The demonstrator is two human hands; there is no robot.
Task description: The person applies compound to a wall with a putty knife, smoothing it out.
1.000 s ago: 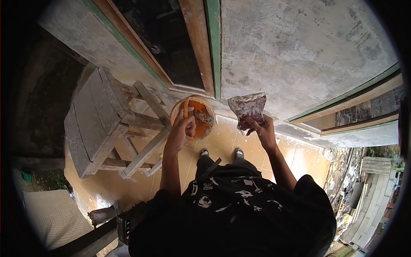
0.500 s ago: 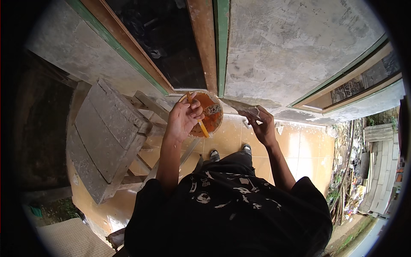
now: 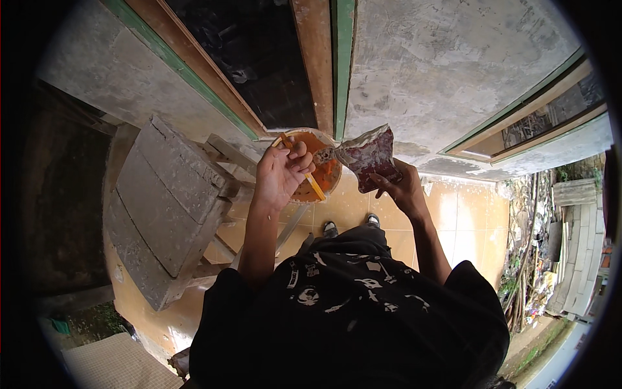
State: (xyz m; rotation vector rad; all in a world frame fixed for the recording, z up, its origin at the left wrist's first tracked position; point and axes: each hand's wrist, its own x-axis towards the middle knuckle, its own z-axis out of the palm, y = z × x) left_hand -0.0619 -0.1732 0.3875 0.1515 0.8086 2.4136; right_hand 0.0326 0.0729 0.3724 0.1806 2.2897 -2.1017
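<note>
My left hand [image 3: 282,167] is closed round a narrow orange-yellow bar [image 3: 315,186] that slants across an orange bucket [image 3: 334,181]. Whether the bar is joined to the bucket, I cannot tell. Grey and whitish residue marks the bucket's inside. To its right, my right hand [image 3: 403,187] grips the lower right edge of a dark red flat piece [image 3: 372,162], broad and slightly curved, crusted with pale plaster-like material along its upper side. The piece's left end reaches over the bucket's right rim, near a speckled grey patch [image 3: 324,155].
A worn wooden bench [image 3: 165,207] stands at the left. Ahead rises a patchy grey wall [image 3: 447,71], with a green-edged brown frame [image 3: 317,78] round a dark pane. Shiny tan tiles [image 3: 447,223] lie underfoot; sticks and debris [image 3: 531,259] lie at the right.
The red piece, seen nearly edge-on before, is turned so its broad face shows, and its left end now overlaps the bucket. My left hand keeps its hold on the bar.
</note>
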